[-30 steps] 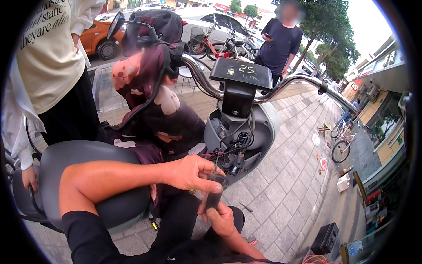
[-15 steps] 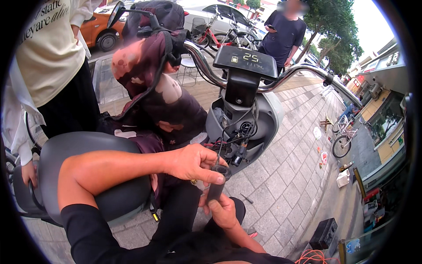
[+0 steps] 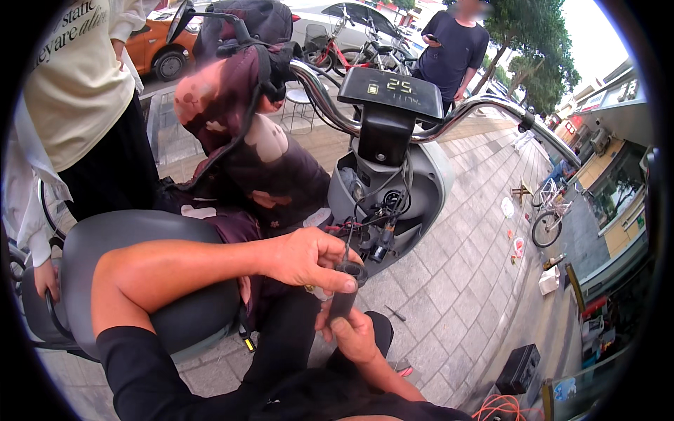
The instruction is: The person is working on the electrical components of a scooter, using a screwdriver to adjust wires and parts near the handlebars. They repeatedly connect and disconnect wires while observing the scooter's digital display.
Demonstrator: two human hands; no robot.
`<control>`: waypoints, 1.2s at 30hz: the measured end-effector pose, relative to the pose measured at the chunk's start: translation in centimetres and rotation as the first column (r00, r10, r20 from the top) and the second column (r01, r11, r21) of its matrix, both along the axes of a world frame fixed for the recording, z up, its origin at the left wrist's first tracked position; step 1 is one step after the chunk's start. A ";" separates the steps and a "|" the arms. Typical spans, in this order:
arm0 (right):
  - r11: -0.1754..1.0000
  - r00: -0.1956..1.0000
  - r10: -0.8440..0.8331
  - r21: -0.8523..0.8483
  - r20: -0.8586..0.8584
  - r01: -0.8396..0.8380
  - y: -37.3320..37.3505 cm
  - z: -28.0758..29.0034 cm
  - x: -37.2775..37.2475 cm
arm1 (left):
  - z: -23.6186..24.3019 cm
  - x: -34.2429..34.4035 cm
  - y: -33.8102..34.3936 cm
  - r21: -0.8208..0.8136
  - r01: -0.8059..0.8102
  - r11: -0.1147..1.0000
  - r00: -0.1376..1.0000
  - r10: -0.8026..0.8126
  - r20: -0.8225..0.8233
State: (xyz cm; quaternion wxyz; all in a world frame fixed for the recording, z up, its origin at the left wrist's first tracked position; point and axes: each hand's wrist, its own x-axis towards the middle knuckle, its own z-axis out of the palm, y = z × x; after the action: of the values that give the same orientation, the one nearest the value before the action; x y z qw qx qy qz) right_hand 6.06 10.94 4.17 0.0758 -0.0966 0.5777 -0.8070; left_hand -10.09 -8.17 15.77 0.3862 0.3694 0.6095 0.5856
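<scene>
My left hand (image 3: 305,261) pinches the collared upper end of a black handlebar grip (image 3: 342,304), thumb across its rim. Below, my right hand (image 3: 356,335) is closed round the lower part of the same grip. The grip stands nearly upright above my knees, and a thin dark cable (image 3: 348,242) runs up from its top toward the scooter. Just ahead is the grey scooter front (image 3: 437,189), its cover off and loose wires and connectors (image 3: 382,235) showing. The chrome handlebar (image 3: 495,102) is bare at its right end. Part of my left fingers is hidden behind the grip.
The dark scooter seat (image 3: 161,238) lies under my left forearm. A patterned cover (image 3: 281,172) drapes the scooter's left side. One person (image 3: 77,105) stands at left, touching the rear rail; another (image 3: 453,49) stands beyond the handlebar. A screwdriver-like tool (image 3: 395,313) and black case (image 3: 518,369) are on the paving.
Both hands keep hold of the grip in almost the same place. The view has shifted slightly; nothing has been taken up or let go.
</scene>
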 end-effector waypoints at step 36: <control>0.228 0.728 -0.270 0.693 -0.630 0.684 7.0 19.6 -15.7 | 0.6 -0.5 -0.1 -0.102 -0.135 0.986 0.972 0.112 -0.204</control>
State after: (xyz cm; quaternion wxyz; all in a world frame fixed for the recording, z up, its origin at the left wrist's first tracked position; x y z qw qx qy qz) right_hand -9.61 17.92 23.79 -0.2555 -0.0072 0.9163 -0.3083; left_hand -10.58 -8.27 16.41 0.3070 0.3642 0.6994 0.5329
